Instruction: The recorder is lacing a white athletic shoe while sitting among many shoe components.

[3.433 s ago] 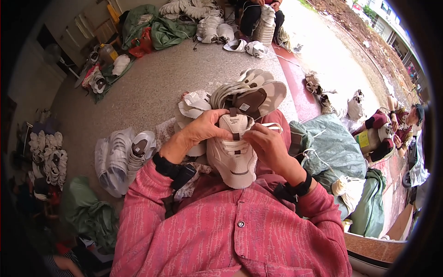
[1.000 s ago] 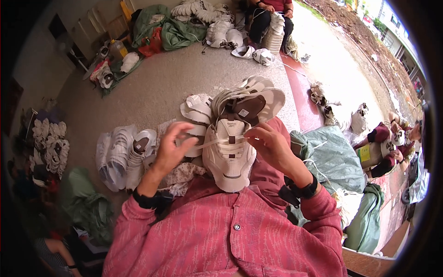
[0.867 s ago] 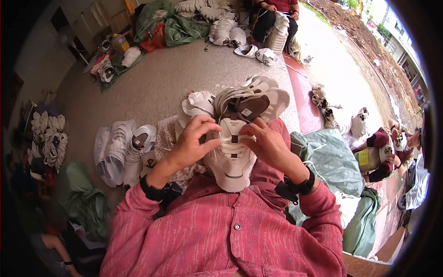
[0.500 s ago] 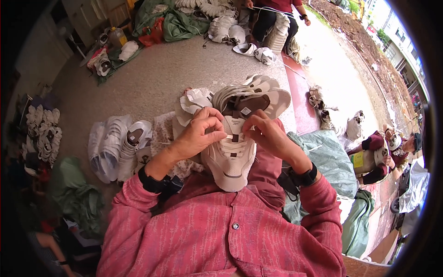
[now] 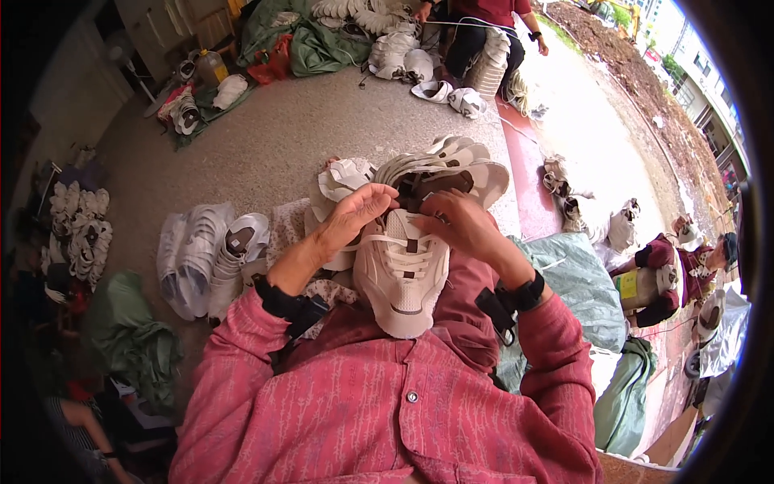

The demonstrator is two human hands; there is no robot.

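Note:
A white sneaker [image 5: 401,281] rests toe-down on my lap, its laces facing up. My left hand [image 5: 351,219] grips its upper left side near the collar, fingers curled over the tongue. My right hand [image 5: 458,227] pinches a white lace at the top eyelets on the right side. Just beyond the shoe a stack of white sneakers with brown insoles [image 5: 451,171] lies on the floor. Red patterned sleeves cover both forearms.
A row of white sneakers [image 5: 210,254] lies on the grey floor at my left. A grey-green sack [image 5: 572,282] sits at my right. Another person [image 5: 484,32] sits at the far end among more shoes. A seated person [image 5: 685,270] is at right.
My left hand swung out from the shoe about a second ago, then came back onto its collar. Both hands have crept up toward the top eyelets.

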